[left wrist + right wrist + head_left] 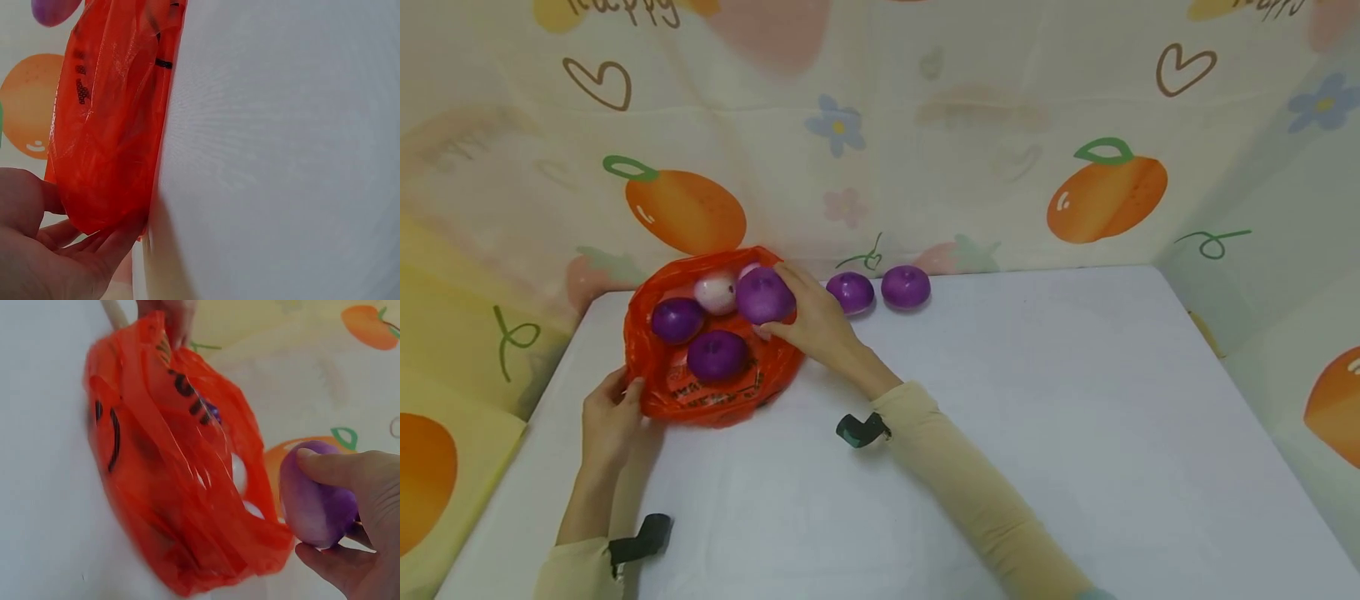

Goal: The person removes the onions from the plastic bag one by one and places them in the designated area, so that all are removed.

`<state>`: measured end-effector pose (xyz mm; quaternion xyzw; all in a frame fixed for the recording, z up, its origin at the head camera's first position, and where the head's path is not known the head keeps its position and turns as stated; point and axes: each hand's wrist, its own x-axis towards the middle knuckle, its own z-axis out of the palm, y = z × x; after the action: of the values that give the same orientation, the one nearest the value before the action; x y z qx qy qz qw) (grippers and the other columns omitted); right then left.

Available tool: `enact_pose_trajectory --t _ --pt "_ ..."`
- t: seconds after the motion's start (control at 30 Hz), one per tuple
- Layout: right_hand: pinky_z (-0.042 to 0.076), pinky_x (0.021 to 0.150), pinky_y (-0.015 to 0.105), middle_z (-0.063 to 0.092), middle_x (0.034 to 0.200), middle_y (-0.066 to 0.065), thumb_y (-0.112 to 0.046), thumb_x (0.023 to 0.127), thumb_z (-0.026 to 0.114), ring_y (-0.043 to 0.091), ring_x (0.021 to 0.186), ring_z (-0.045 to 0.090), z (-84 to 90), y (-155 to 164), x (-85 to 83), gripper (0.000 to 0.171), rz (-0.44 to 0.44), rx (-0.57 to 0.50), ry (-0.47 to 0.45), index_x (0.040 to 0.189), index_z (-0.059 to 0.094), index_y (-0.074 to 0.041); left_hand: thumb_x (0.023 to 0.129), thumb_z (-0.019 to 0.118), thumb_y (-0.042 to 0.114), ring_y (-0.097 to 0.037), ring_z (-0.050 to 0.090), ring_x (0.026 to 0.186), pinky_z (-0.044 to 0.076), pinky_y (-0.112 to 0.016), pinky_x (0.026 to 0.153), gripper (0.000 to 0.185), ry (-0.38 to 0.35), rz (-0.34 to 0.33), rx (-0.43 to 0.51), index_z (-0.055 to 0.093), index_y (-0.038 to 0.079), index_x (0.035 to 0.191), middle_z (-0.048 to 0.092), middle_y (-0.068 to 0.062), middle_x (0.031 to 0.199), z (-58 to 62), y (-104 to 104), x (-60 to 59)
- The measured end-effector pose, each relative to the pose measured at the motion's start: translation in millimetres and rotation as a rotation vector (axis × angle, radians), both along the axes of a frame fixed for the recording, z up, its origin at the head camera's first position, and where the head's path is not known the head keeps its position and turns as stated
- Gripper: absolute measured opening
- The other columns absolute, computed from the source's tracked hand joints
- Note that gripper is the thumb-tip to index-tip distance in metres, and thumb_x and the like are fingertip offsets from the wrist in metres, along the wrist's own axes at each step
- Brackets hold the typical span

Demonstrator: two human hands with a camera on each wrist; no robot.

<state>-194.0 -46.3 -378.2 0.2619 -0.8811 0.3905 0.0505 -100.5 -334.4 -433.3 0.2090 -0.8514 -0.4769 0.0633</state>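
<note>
Purple onion (764,295) gripped in the right hand (816,321), poised over the open red plastic bag (715,392) on the white worktop (1037,417). Head view: left hand (608,421) pinching the bag's near edge; two purple onions (677,320) and a pale one (715,292) already inside; two more purple onions (851,292) lying on the worktop just beside the bag, close to the backdrop (925,125) of printed oranges, hearts and flowers enclosing three sides. Black straps at both wrists, cream sleeves, forearms cut off at the frame's bottom edge.

Left wrist view: fingers curled round the bag's crumpled lower edge against the worktop; black print on the plastic too creased to read; bag's contents hidden.

Right wrist view: onion held between thumb and fingers just beside the bag's rim; bag blurred, lettering unreadable; left hand cropped at the top edge.
</note>
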Motion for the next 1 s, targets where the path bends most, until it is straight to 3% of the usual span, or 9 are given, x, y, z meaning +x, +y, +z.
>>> enact_pose_trajectory --t 0.2,0.53,0.73,1.0 --pt "0.030 0.113 0.028 0.040 0.151 0.012 -0.028 0.083 0.080 0.022 0.139 0.038 -0.9 14.2 -6.3 0.083 -0.033 0.013 0.065 0.148 0.038 -0.001 0.103 0.041 0.021 0.011 0.049 0.081 0.046 -0.006 0.064 0.048 0.005 0.050 0.046 0.042 0.003 0.148 0.048 -0.025 0.142 0.3 1.2 -1.9" --pt "0.035 0.111 0.035 0.041 0.151 0.011 -0.026 0.083 0.080 0.025 0.137 0.041 -4.4 48.7 -16.1 0.080 -0.120 0.010 0.031 0.149 0.039 -0.004 0.099 0.051 0.016 0.011 0.052 0.080 0.046 -0.005 0.064 0.043 0.031 0.157 0.034 0.052 0.006 0.141 0.054 -0.024 0.136 2.6 4.9 -3.7" --pt "0.030 0.114 0.038 0.042 0.151 0.014 -0.023 0.082 0.081 0.027 0.139 0.039 -8.8 70.1 -21.4 0.080 -0.161 0.002 0.019 0.148 0.040 -0.002 0.100 0.049 0.014 0.004 0.053 0.090 0.044 -0.003 0.068 0.046 0.033 0.139 0.027 0.048 0.008 0.145 0.051 -0.019 0.142 3.7 4.0 -5.2" --pt "0.033 0.113 0.038 0.045 0.148 0.016 -0.024 0.080 0.083 0.028 0.138 0.040 -8.8 97.4 -25.4 0.081 -0.173 -0.043 0.071 0.145 0.043 0.002 0.101 0.047 0.013 0.007 0.050 0.085 0.044 -0.003 0.066 0.044 0.024 0.107 0.039 0.047 0.004 0.144 0.051 -0.021 0.142 0.5 2.3 -3.7"
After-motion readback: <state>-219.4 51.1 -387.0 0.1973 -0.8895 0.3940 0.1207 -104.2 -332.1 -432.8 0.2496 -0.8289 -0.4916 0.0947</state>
